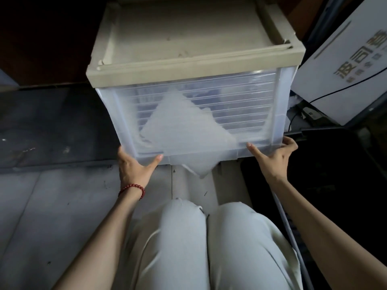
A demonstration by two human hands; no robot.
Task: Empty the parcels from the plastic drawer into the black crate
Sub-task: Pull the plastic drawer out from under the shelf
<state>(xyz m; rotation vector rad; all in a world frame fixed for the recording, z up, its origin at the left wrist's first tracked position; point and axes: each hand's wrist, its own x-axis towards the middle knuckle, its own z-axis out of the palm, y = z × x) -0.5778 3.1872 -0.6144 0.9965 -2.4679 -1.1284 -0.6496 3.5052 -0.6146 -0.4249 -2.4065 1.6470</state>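
so the plastic drawer is a see-through, frosted tub with horizontal ribs across its face, sitting mid-frame under a beige top. It's gripped at the two lower corners, left hand and right hand, thumbs on the front. One white padded parcel shows as a blurry triangle slumped against the ribs, its bottom corner poking past the drawer's lower edge. Bluish shapes further back, can't tell what they are

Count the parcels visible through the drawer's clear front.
1: a white parcel lies against the drawer front, toward its lower middle. More may be hidden behind it; the cloudy plastic blurs the rest.
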